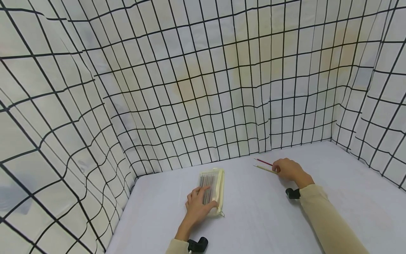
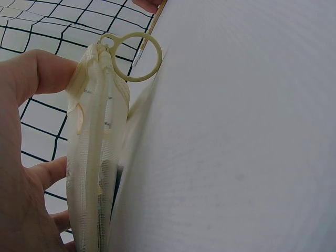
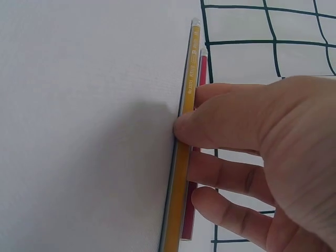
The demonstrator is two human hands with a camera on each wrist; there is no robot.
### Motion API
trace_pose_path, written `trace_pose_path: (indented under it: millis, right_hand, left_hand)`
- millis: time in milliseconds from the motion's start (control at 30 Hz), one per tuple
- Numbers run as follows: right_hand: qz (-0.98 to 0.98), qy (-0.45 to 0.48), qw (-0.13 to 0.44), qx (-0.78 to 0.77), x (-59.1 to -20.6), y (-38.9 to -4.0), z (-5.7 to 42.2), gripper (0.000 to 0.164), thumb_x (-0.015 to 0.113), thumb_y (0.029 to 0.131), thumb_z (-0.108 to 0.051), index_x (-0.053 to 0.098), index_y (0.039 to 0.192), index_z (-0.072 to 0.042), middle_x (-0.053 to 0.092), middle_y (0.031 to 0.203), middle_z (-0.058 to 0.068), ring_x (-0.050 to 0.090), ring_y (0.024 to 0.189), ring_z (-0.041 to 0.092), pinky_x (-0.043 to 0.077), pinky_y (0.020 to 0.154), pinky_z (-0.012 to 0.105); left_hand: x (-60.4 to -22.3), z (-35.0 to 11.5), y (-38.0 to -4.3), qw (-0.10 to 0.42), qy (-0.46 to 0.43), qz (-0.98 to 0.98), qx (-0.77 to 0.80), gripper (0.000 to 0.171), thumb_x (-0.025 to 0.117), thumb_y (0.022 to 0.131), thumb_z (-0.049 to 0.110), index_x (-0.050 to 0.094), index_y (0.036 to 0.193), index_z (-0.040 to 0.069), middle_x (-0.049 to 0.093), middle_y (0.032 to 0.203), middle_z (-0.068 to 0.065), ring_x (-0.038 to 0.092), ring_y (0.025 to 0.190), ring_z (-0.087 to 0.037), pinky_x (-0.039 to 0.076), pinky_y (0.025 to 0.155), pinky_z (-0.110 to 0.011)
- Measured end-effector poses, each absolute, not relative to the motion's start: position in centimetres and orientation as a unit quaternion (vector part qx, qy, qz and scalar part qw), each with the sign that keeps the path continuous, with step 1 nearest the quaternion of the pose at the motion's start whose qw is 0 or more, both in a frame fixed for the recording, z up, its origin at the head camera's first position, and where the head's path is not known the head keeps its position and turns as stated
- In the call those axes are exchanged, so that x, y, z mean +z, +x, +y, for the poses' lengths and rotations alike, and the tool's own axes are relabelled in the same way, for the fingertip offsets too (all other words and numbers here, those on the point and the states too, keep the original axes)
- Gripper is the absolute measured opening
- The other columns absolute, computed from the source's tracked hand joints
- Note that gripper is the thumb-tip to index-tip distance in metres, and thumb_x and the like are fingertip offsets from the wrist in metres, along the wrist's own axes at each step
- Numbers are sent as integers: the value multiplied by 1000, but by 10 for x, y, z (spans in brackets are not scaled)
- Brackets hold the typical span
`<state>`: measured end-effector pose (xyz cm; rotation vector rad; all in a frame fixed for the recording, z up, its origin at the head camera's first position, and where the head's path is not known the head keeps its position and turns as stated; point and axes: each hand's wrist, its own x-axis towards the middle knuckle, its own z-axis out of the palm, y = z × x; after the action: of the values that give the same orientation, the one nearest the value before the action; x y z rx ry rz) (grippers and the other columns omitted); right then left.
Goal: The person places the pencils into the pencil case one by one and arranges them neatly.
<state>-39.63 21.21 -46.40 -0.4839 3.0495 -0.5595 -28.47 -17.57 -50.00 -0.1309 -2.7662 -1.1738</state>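
On the table point(image 1: 253, 211) your left hand point(image 1: 198, 208) presses the pouch point(image 1: 213, 187) flat; your right hand point(image 1: 287, 169) pinches two pens point(image 1: 264, 166). They could roll loose.

Left hand point(image 1: 198, 208) on pencil case point(image 1: 212, 188), right hand point(image 1: 287, 169) on pencils point(image 1: 263, 165)

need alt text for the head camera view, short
A person's left hand rests flat on a pale yellow mesh pencil case lying on a white table, while the right hand grips a yellow pencil and a red pencil. Black-gridded white fabric walls surround the table.
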Motion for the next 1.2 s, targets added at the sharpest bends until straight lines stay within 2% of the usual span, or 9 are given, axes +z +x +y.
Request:
trace_pose_path:
  millis: [400,800,1200]
  right_hand:
    - [972,-158,7,-173,-461,-394,214,18,66,90,-1,74,103,-10,66,89,3,56,79,20,48,70,37]
    - [973,-152,9,-171,-467,-395,214,24,70,78,1,70,98,-12,67,86,0,57,76,18,45,65,33]
    - [965,-155,20,-212,-459,-397,208,32,72,80,-2,70,111,-9,66,93,4,56,78,19,47,68,32]
  left_hand:
    - [-498,-172,-284,67,-50,-919,-386,78,73,74,41,54,146,19,39,153,-20,26,141,-46,19,110,-72]
    - [-497,-172,-282,64,-49,-921,-381,78,73,74,41,53,146,21,38,154,-20,26,142,-47,18,110,-73]
    - [-499,-175,-285,65,-49,-920,-382,78,73,74,42,53,147,21,38,154,-19,26,141,-46,19,110,-71]
